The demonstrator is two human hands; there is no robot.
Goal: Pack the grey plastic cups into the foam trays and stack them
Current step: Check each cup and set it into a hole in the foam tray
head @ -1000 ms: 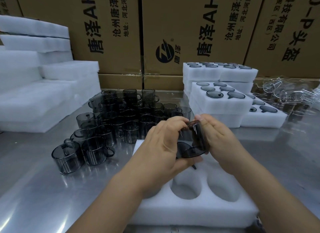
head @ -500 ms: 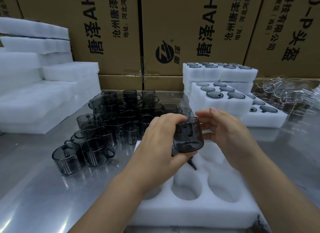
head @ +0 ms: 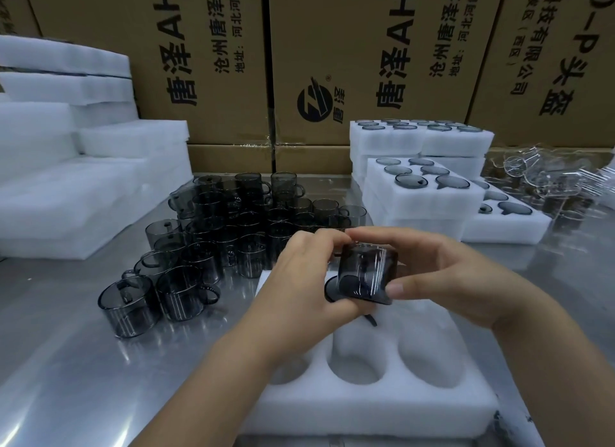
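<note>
The left hand [head: 299, 280] and right hand [head: 459, 280] have a tight grip on 1 grey cup [head: 366, 273] over a foam tray [head: 366, 410] with empty holes. Some full trays [head: 422, 200] are stacked; many cups [head: 233, 220] wait.

A packing station in a factory or warehouse: printed shipping cartons [head: 332, 64] wall off the top of the frame (stacked edge to edge), foam trays [head: 63, 180] pile at left on a steel worktop [head: 66, 363].

A translucent grey cup [head: 366, 273] is held tilted over the white foam tray [head: 366, 410], with loose cups [head: 233, 220] massed just behind.
</note>
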